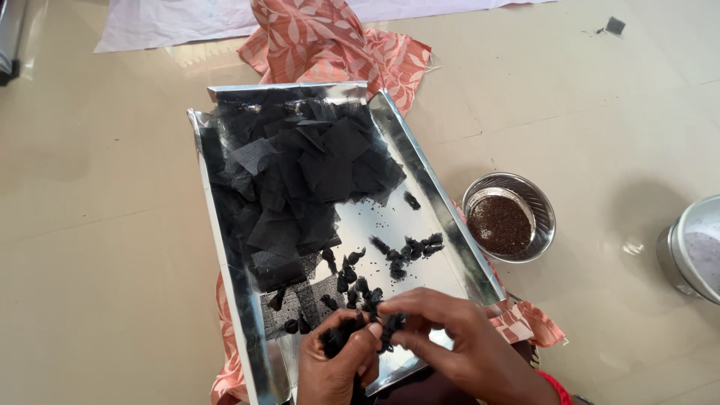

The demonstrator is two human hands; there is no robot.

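Left hand (335,365): curled shut around a clutch of small black net bundles (339,334), low in the metal tray (439,202).
Right hand (442,334): fingertips pinched together on a bundle — exactly how, hard to tell.
Bundles: light, soft, crushable; likely best pinched at the gathered neck.
Net squares (307,169): flimsy, snag-prone — heaped at the tray's far end.
Steel bowl (510,217): dark seeds, beside the tray.
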